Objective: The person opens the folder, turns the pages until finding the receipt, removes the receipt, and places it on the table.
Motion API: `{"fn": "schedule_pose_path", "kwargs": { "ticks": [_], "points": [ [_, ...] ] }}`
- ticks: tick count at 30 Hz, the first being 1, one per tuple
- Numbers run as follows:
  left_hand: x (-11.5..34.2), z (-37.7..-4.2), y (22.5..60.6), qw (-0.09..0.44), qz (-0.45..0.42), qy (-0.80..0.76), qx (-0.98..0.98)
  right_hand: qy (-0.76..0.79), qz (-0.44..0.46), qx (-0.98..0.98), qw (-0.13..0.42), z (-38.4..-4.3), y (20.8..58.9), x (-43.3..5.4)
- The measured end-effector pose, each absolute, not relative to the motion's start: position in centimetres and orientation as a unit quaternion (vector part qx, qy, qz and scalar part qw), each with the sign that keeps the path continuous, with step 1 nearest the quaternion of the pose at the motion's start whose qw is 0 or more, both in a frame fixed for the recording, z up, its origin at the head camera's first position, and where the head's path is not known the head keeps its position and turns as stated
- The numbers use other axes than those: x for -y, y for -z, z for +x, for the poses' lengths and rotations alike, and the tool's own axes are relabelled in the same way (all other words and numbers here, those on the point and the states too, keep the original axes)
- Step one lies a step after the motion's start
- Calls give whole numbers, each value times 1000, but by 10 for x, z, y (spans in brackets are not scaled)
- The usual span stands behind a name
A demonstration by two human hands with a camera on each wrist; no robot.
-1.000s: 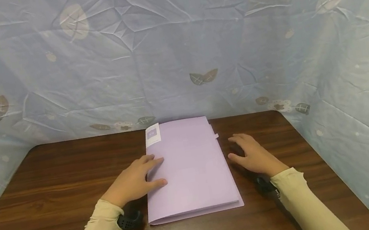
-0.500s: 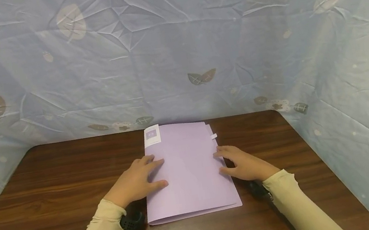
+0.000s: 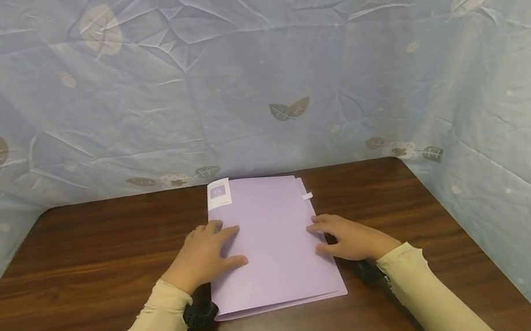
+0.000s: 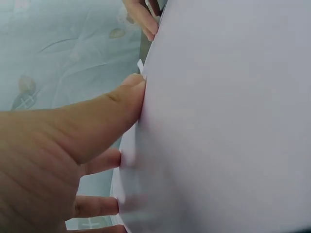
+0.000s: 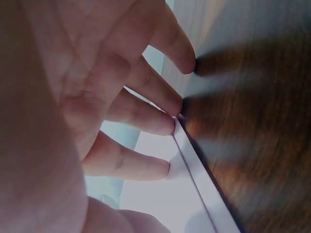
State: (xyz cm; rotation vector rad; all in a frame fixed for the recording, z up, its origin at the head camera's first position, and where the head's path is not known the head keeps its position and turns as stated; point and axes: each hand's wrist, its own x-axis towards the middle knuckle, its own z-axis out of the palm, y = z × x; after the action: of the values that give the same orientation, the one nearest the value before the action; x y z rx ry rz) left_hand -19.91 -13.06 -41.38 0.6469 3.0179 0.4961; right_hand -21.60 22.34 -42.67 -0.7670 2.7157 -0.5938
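Observation:
A light purple folder [image 3: 274,246] lies closed on the brown table, with a white label [image 3: 218,193] at its far left corner. A small white tab [image 3: 307,196] sticks out at its right edge. My left hand [image 3: 202,258] rests on the folder's left side, its fingers spread and the fingertips touching the cover. At the opposite edge is my right hand [image 3: 353,235], also with spread fingers. In the right wrist view some of its fingertips [image 5: 167,170] touch the folder's edge, while others touch the wooden surface.
The dark wood-grain table [image 3: 101,257] extends to both sides of the folder. A pale blue cloth [image 3: 240,76] with leaf prints hangs behind it and along the right side. Black wrist devices [image 3: 201,314] are strapped at both sleeves.
My right hand has moved left from the bare table to the folder's right edge. The cover's far right corner has shifted slightly, showing more of the layer beneath. My left hand has moved slightly right.

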Motion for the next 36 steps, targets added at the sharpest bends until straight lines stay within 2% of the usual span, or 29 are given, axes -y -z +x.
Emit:
{"fn": "schedule_pose_path", "kwargs": {
  "ticks": [25, 36],
  "points": [
    [96, -203, 404, 7, 192, -92, -977, 172, -257, -946, 99, -222, 435, -230],
    [46, -185, 398, -26, 316, -79, -945, 169, -253, -947, 98, -225, 435, -229]
  ]
}}
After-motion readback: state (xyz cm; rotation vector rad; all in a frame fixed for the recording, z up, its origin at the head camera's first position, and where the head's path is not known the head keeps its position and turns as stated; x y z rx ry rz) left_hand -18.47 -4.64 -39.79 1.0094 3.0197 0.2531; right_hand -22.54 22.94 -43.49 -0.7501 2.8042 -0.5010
